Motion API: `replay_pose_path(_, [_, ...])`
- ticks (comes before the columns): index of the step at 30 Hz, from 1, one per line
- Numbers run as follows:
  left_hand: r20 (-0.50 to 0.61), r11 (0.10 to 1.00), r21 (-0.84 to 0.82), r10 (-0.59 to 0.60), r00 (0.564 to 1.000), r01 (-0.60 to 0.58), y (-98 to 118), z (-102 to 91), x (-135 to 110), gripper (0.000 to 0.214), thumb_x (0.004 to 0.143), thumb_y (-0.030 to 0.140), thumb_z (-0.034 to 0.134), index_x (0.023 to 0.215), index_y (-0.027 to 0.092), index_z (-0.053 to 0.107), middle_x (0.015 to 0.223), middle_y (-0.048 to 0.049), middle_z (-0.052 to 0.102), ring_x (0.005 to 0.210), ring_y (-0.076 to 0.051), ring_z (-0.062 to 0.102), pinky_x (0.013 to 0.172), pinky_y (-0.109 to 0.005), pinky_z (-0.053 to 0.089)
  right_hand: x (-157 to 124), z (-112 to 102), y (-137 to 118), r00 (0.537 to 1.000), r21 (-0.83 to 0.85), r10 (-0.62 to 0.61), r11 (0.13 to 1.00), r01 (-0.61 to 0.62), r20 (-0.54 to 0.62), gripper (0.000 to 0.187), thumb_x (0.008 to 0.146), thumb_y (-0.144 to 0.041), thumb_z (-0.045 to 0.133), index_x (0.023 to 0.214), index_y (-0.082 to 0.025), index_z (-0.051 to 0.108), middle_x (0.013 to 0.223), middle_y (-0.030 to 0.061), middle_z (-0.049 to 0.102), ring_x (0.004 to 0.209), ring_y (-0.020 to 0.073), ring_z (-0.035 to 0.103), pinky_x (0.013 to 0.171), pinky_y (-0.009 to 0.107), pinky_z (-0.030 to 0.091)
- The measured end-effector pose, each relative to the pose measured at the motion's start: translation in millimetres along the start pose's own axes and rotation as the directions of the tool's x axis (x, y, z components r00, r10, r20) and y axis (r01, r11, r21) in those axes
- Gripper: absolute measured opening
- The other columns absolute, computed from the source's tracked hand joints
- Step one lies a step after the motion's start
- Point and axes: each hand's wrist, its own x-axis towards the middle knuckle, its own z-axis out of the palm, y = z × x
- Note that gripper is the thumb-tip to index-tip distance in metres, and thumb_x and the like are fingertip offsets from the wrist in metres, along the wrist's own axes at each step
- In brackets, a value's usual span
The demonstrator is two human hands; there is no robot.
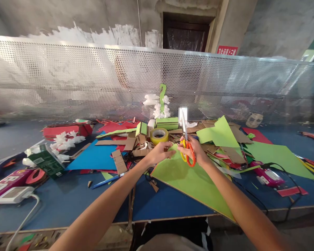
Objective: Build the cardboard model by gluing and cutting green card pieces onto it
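Note:
My right hand (197, 151) is closed around a pair of scissors (190, 155) with one orange and one yellow handle loop. Their blades point up and away from me, and a pixelated patch covers the tips. Beneath both hands lies a large light-green sheet (188, 181) with a brown edge, slanting toward the table's front edge. At its upper left corner, my left hand (159, 153) pinches the sheet between curled fingers and thumb. Just beyond that hand sits a roll of yellow tape (159, 136).
Green-covered cardboard pieces (167, 122) and a white-and-green figure (161, 104) stand before a perforated metal screen (94, 76). Blue card (94, 157), a blue pen (107, 181) and a dark green box (45, 160) lie left. A magenta device (269, 174) with a black cable lies right.

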Motion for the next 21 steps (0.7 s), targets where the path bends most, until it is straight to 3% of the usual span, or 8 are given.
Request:
replay_pose_path(7, [-0.025, 0.999, -0.035, -0.008, 1.000, 0.008, -2, 3.1, 1, 0.044, 0.077, 0.058, 0.083, 0.077, 0.018, 0.065, 0.073, 0.0018, 0.054, 0.062, -0.012, 0.056, 0.061, -0.026, 0.055, 0, 4, -7, 0.999, 0.022, -0.003, 1.000, 0.004, -0.047, 0.056, 0.072, -0.055, 0.086, 0.103, -0.026, 0.050, 0.079, -0.0040, 0.063, 0.057, 0.0138, 0.055, 0.056, 0.030, 0.049])
replay_pose_path(10, [-0.136, 0.993, -0.116, -0.050, 0.989, 0.034, -3, 2.5, 3, 0.048, 0.074, 0.061, 0.084, 0.079, 0.018, 0.064, 0.068, 0.0014, 0.059, 0.059, -0.012, 0.058, 0.061, -0.026, 0.053, -3, 1, -10, 0.999, 0.020, -0.017, 1.000, 0.018, -0.041, 0.053, 0.080, -0.064, 0.078, 0.102, -0.025, 0.049, 0.074, -0.0049, 0.057, 0.056, 0.0138, 0.052, 0.055, 0.029, 0.047])
replay_pose_path(15, [-0.299, 0.933, -0.357, -0.161, 0.941, 0.046, 0, 1.5, 4, 0.054, 0.068, 0.063, 0.088, 0.086, 0.020, 0.061, 0.077, -0.0015, 0.070, 0.063, -0.014, 0.064, 0.062, -0.027, 0.054, -11, -11, -10, 0.987, -0.058, -0.052, 0.996, 0.061, 0.150, 0.063, 0.092, -0.085, 0.050, 0.109, -0.024, 0.049, 0.069, -0.0057, 0.047, 0.058, 0.0142, 0.046, 0.057, 0.029, 0.045])
replay_pose_path(21, [-0.417, 0.898, -0.433, -0.125, 0.900, -0.075, 3, 2.6, 4, 0.050, 0.070, 0.059, 0.089, 0.078, 0.019, 0.059, 0.074, 0.0006, 0.067, 0.068, -0.014, 0.067, 0.068, -0.026, 0.057, -17, -7, -16, 0.962, -0.249, 0.016, 0.967, 0.054, 0.273, 0.073, 0.090, -0.092, 0.041, 0.106, -0.021, 0.053, 0.073, -0.0047, 0.042, 0.060, 0.0135, 0.042, 0.056, 0.029, 0.040])
